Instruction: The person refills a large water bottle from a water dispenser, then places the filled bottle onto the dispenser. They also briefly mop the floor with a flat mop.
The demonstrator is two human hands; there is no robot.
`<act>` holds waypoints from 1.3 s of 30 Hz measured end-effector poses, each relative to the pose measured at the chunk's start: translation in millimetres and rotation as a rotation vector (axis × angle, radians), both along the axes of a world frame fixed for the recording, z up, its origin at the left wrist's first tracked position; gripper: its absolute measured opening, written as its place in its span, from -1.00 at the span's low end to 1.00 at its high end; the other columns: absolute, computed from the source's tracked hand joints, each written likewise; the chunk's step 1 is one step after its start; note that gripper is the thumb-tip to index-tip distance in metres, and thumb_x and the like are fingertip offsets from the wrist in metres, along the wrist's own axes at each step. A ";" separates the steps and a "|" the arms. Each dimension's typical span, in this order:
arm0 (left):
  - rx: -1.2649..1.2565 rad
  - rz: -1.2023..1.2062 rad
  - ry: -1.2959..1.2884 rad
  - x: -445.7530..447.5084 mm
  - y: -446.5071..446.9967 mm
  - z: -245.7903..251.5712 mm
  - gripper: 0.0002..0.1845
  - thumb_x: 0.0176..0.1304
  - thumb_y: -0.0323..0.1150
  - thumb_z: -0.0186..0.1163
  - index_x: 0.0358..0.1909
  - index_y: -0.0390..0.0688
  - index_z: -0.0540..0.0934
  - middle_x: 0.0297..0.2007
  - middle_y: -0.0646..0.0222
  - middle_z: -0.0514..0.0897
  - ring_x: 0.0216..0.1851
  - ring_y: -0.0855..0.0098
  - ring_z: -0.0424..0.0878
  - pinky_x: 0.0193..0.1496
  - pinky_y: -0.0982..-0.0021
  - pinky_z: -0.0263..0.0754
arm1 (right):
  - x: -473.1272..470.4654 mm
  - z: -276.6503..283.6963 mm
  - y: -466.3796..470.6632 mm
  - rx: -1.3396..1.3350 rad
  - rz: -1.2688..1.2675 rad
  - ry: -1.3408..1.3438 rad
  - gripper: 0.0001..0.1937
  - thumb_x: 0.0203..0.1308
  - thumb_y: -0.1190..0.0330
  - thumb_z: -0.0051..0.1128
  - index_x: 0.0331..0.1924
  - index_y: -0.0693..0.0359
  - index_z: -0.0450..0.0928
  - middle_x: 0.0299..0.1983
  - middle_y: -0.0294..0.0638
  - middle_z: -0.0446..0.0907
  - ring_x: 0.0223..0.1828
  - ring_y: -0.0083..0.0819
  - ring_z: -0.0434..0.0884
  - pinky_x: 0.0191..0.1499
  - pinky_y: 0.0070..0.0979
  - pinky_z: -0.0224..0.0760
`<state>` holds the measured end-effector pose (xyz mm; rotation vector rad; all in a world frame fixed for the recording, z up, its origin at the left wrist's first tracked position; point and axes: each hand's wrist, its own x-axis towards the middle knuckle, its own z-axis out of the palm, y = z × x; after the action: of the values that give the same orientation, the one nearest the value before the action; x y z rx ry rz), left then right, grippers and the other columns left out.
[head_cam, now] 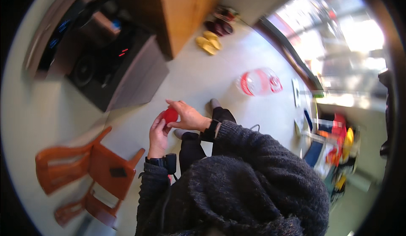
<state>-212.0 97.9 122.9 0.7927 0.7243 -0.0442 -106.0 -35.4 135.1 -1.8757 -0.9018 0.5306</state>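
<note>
In front of my body I hold a small red round object (170, 115); it could be a ball or a cap. My left hand (158, 134) cups it from the left, fingers curled along its side. From the right, my right hand (191, 117) comes around it, thumb at its lower edge and fingers above; how firmly they touch it is unclear. Dark straps sit on both wrists, and a black box-shaped device (171, 163) is at the left one. A large clear plastic bottle (260, 82) with red bands lies on the floor beyond my right hand.
An orange-brown wooden chair (109, 163) stands at left, a dark-topped cabinet (139, 74) with devices above it. Yellow slippers (208, 43) and dark shoes (220, 27) lie by a wooden panel (187, 10). A rack of colourful items (333, 140) stands at right, below a bright window (336, 36).
</note>
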 end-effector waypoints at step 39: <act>1.170 -1.031 -0.188 339.8 -570.3 -270.9 -0.28 0.01 -0.43 0.22 0.25 0.16 0.22 0.32 0.23 0.06 0.33 -0.06 -0.07 0.22 0.15 0.22 | 274.9 -207.6 -558.1 -0.986 -0.264 -0.094 -0.34 -0.11 0.16 0.29 0.12 0.19 0.30 -0.09 -0.01 0.42 -0.13 -0.12 0.49 -0.13 -0.34 0.45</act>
<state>127.8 -472.4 -148.1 2.2012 0.0179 -0.4994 168.9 -593.5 -72.5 -2.8692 -0.4343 0.8103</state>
